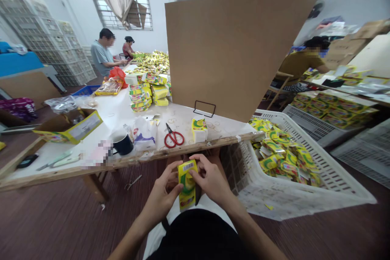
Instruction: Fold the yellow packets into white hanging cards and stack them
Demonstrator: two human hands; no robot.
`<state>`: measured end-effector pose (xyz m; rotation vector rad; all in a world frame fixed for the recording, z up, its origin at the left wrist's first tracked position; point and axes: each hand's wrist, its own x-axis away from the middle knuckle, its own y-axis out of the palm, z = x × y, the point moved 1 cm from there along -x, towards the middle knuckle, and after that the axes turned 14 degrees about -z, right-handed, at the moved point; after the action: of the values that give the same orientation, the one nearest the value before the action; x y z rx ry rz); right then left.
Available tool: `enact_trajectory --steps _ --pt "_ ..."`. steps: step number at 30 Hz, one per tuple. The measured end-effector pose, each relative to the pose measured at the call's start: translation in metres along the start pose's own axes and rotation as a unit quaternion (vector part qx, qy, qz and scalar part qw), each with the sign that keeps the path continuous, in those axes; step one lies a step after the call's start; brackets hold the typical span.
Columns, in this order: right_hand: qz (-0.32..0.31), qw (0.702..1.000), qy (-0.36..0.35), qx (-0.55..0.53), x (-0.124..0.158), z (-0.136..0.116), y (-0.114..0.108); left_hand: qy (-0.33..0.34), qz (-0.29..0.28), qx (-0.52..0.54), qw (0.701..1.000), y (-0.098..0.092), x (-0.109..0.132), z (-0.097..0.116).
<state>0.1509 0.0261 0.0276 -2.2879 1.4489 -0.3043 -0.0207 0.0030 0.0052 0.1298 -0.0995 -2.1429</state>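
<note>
Over my lap, a yellow and green printed packet [187, 183] with a barcode at its top end is held between both hands. My left hand [167, 187] grips its left edge, thumb on the front face. On the right edge, my right hand [210, 176] pinches the upper part with thumb and fingers. Just beyond, at the table's front edge, stand a small stack of yellow and white cards or packets [199, 131] and red-handled scissors [174, 137]. To my right, a white plastic crate [341, 187] holds many similar yellow packets [282, 154].
A large cardboard sheet [237, 48] stands upright on the table [179, 111]. Stacked yellow packets [149, 91], a dark mug [122, 143], a tissue pack [145, 134] and an open box [73, 126] lie leftward. Several people [105, 53] work nearby.
</note>
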Motion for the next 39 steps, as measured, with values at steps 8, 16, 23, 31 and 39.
enact_trajectory --steps 8,16,23,31,39 --pt "0.007 0.999 0.021 0.032 -0.003 -0.006 0.008 -0.001 0.018 0.055 0.998 -0.001 0.001 0.003" --pt "0.005 0.998 -0.052 -0.017 -0.011 0.011 0.007 0.004 0.023 0.058 0.998 -0.007 0.002 -0.001" --pt "0.143 0.988 -0.054 -0.002 -0.005 0.025 -0.045 0.003 0.056 0.028 0.998 -0.001 -0.001 0.002" --pt "0.284 0.881 -0.001 0.378 -0.05 0.052 -0.126 -0.042 0.035 -0.045 0.997 0.001 -0.006 -0.006" --pt "0.116 0.922 0.103 0.355 -0.147 0.081 -0.055 -0.044 0.053 -0.063 0.996 -0.008 -0.002 -0.003"
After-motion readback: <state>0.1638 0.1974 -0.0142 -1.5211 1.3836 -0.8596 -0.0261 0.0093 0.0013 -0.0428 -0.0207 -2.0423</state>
